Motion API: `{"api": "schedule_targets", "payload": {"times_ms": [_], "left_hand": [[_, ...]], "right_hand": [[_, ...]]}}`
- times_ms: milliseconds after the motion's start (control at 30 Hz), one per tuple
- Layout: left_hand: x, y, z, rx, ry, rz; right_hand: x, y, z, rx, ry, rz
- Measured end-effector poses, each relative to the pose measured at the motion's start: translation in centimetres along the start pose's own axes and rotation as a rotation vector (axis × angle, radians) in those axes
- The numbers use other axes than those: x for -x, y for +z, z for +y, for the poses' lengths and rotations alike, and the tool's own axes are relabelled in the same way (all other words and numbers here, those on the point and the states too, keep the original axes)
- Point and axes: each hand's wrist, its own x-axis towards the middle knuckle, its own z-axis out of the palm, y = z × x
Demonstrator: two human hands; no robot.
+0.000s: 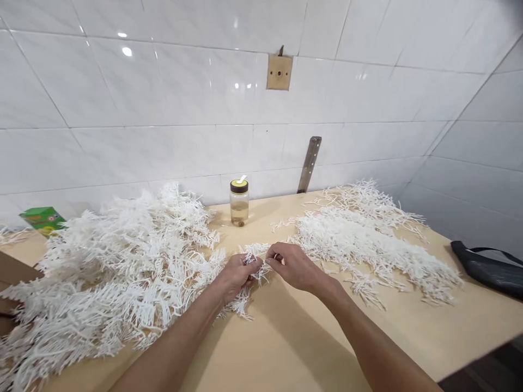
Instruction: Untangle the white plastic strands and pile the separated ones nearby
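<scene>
At the middle of the table, my left hand [239,276] is closed around a small cluster of white branching strands [260,271], its thumb pressed on top. My right hand [291,265] meets it from the right, thumb and forefinger pinched together at the edge of that cluster; what exactly lies between these fingertips is too small to make out. More strands hang below my left hand. A large heap of the same white strands [134,267] spreads on the left, close to my left forearm. To the right lies a flatter pile of white strands [359,234].
A clear jar [239,207] with a black-and-yellow lid holds some liquid near the wall. A metal strip [309,166] leans on the tiles. A green box [43,219] stands far left, above a brown cardboard piece [16,275]. A black bag [488,269] lies at the right edge.
</scene>
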Motion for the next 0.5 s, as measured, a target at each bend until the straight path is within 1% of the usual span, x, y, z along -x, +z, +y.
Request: {"api": "schedule_targets", "payload": {"times_ms": [100,167,300,500], "left_hand": [[0.0,0.0,-0.2,-0.025,-0.004,0.012],[0.0,0.1,-0.3,-0.035,-0.001,0.018],[0.1,0.5,-0.3,-0.076,0.026,0.034],[0.2,1.1,-0.2,-0.129,0.006,0.153]], "right_hand": [[-0.3,-0.2,0.3,-0.061,0.015,-0.048],[-0.4,0.0,0.7,-0.091,0.021,-0.046],[0.1,1.0,1.5,-0.077,-0.004,0.030],[1.0,2.8,1.4,0.081,-0.064,0.140]]}}
